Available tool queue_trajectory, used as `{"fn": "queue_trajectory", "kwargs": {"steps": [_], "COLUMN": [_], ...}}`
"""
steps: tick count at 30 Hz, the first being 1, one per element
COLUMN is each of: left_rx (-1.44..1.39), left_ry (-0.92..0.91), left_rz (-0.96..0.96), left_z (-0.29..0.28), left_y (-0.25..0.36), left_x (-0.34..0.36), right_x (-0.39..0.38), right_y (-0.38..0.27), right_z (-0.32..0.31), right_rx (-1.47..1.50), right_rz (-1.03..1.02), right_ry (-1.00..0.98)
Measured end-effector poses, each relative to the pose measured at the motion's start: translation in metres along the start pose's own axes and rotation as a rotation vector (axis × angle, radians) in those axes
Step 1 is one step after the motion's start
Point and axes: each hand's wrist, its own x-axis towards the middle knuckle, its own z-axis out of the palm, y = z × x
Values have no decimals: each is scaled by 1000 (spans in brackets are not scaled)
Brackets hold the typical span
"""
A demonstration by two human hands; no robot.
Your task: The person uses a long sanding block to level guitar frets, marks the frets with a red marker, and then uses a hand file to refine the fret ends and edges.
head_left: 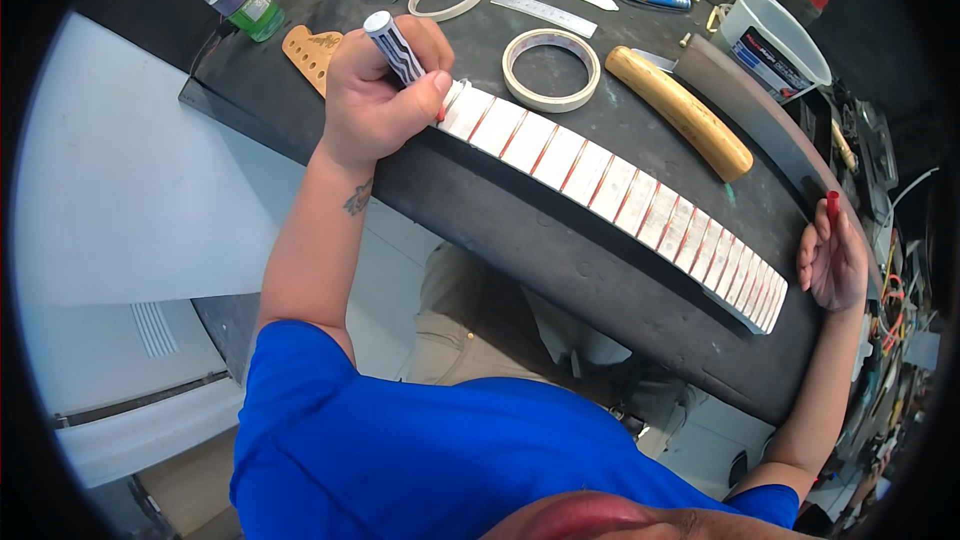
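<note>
The near edge of the table [560,265] slants from the left of the frame down to the lower right, and the long white-faced piece [620,193], crossed by red lines, lies along it through the middle, tapering in my view toward its lower-right end. Between that piece and the edge I have a strip of dark tabletop; on its far side, more of it opens toward the centre right, bounded by a curved wooden block [680,112] and, beyond that, a long grey curved strip [750,105]. Above the piece's upper-left half, room is tighter: a roll of tape [553,100] lies just beside it, with a ruler [544,13] farther up. My left hand [385,90] is over the upper-left end, its fingers curled and gripping a marker [395,48], thumb pressed along the near side. The barrel leans up and left, its red tip down at the piece's near edge; I can't tell whether it touches. That forearm rises from the lower left. At the right of the frame my right hand [835,265] is half curled, palm partly showing, its fingers holding a small red cap [833,204] upright, just past the piece's lower-right end.
</note>
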Motion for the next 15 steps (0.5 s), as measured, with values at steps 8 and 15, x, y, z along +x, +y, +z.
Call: {"fn": "queue_trajectory", "kwargs": {"steps": [8, 15], "left_rx": [130, -158], "left_ry": [181, 331], "left_rz": [-25, -121], "left_z": [18, -25], "left_y": [-5, -7], "left_x": [13, 2], "right_x": [-2, 1], "right_y": [1, 2], "right_z": [9, -1], "right_rx": [25, 68], "right_rz": [9, 15], "right_ry": [27, 17]}}
